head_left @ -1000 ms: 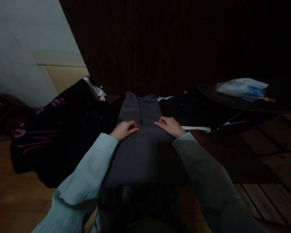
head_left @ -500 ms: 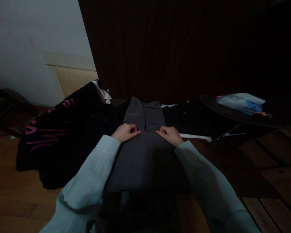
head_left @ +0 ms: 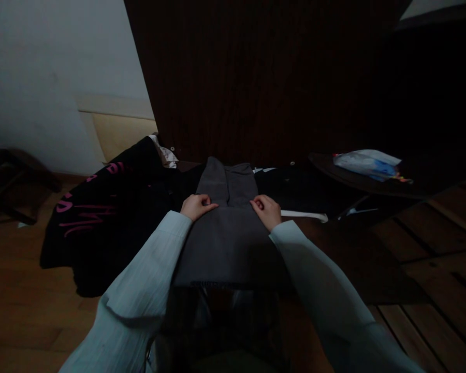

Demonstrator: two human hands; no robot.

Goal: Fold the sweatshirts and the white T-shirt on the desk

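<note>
Left hand (head_left: 196, 206), right hand (head_left: 267, 210) slightly wider apart now across grey garment (head_left: 233, 243), probably drawing cloth flatter. Grips curled nearly closed; can't tell if pinching. Garment lies beside pink-lettered black garment (head_left: 101, 228).

my left hand (head_left: 196, 208) and right hand (head_left: 267, 211) both pinching this grey cloth (head_left: 229, 243) — black pink-lettered garment (head_left: 112, 248) just off left

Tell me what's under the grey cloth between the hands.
Black cloth with pink lettering lies to its left, dark fabric beyond its right edge. Whether either continues underneath can't be seen: the grey cloth hides it, with the left hand and right hand at its sides.
</note>
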